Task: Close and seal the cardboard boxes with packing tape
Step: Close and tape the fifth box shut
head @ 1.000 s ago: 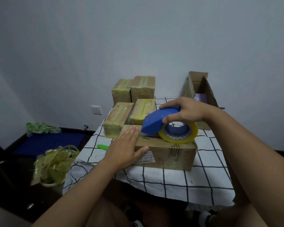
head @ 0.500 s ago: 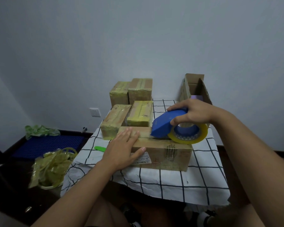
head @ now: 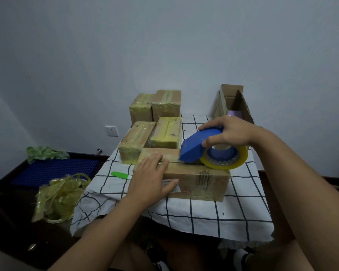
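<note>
On the grid-patterned tablecloth [head: 204,218] lies the cardboard box [head: 196,180], long axis left to right; the left hand [head: 151,178] presses flat on its left end; the right hand [head: 227,132] grips the blue tape dispenser [head: 200,145] on the seam, rightward stretch likely untaped.

No writing here can be read. The white label [head: 171,187] on my cardboard box [head: 196,182] is too blurred. The dark printed mark [head: 204,179] on its front has no legible letters.
</note>
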